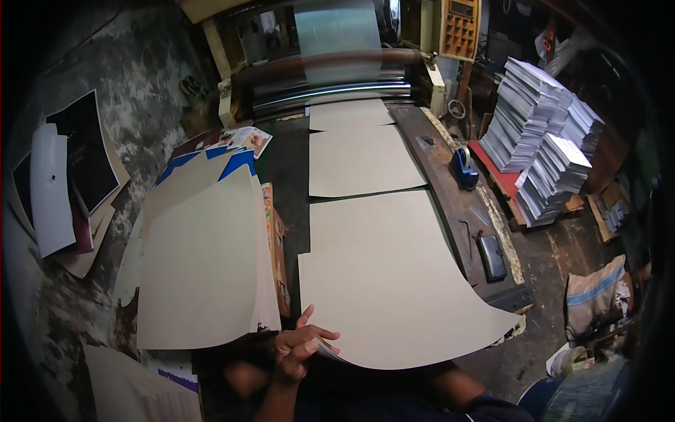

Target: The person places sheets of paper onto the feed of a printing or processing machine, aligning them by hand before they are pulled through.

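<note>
My left hand (299, 344) pinches the near left corner of a large greyish-beige board sheet (394, 274), with one finger raised. The sheet's near edge bows down between its corners, and its right corner reaches past the table's side. What looks like my right forearm (455, 383) passes beneath that near edge; the sheet hides my right hand. Ahead of this sheet, a second board sheet (365, 162) and a third one (348, 112) lie in line, up to shiny metal rollers (334, 91). Left of my hand stands a tall stack of similar board (200, 260).
The roller machine carries a clear film (337, 42) and a button panel (461, 28). On the right lie a blue tape dispenser (464, 169), a dark case (491, 257) and tall stacks of white paper (527, 116). Dark and white sheets (53, 190) lean at the left wall.
</note>
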`<state>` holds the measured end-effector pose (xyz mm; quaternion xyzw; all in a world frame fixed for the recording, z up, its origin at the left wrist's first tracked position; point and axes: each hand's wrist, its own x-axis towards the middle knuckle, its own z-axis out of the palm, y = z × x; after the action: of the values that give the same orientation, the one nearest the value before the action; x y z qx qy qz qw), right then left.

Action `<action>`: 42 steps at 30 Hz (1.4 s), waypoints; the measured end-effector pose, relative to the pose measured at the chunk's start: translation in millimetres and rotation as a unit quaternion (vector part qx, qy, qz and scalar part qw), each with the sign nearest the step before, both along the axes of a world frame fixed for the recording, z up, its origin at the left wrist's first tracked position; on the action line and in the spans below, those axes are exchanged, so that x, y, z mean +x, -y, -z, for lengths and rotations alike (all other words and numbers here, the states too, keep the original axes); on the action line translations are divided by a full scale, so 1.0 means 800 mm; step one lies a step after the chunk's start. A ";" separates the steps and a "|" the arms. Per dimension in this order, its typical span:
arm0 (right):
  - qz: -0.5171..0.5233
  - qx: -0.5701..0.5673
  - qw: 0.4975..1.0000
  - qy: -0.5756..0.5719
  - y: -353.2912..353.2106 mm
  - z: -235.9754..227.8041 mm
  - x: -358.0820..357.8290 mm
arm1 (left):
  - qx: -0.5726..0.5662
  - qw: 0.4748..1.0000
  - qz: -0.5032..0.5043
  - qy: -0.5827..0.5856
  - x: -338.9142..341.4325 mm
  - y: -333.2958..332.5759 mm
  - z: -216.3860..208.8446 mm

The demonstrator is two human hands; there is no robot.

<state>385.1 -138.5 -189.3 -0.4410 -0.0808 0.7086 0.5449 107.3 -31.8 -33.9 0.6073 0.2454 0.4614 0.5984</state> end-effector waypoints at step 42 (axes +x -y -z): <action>-0.072 -0.042 0.996 0.036 0.112 0.019 -0.062 | 0.013 1.000 0.013 0.007 -0.019 0.017 -0.009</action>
<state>335.2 -228.3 -204.4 -0.4815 -0.1017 0.7325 0.4704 92.5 -45.5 -26.7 0.6152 0.2272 0.4607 0.5980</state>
